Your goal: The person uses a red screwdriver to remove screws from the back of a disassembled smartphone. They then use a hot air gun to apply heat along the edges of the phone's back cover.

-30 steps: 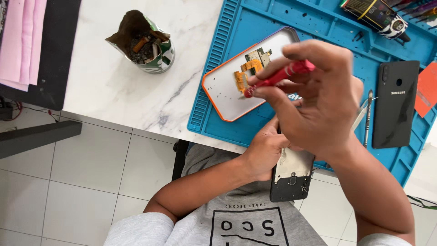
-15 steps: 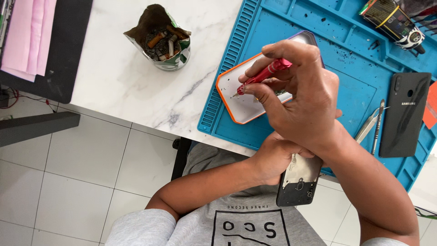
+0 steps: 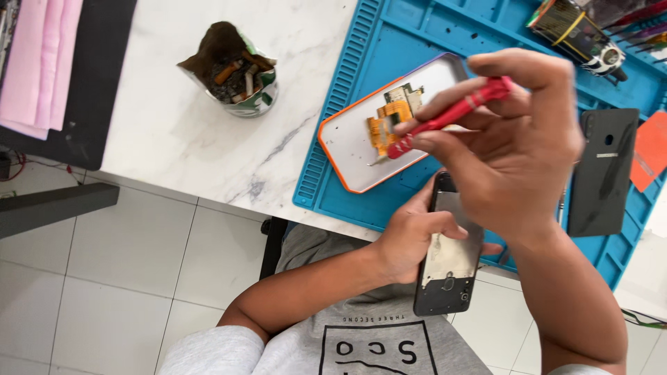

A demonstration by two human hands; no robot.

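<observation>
My left hand (image 3: 410, 239) grips an opened black phone body (image 3: 448, 260) by its edge, just below the table's front edge, its bare inner side facing up. My right hand (image 3: 517, 142) hovers above it and pinches a red screwdriver (image 3: 451, 114), tip pointing down-left over a white tray with an orange rim (image 3: 351, 149). On the tray lies a small circuit board with orange flex cables (image 3: 392, 118). All of this sits on a blue repair mat (image 3: 410, 42).
A black phone back cover (image 3: 603, 173) lies at the mat's right, beside an orange piece (image 3: 652, 149). A cut can holding cigarette butts (image 3: 240, 73) stands on the white marble table (image 3: 174, 132). Tools lie at top right (image 3: 580, 35). Pink sheets on a black pad (image 3: 42, 62) are at far left.
The view has shifted so the scene sits lower and to the right. My right hand with the screwdriver has lifted a little off the phone; more of the phone in my left hand shows.
</observation>
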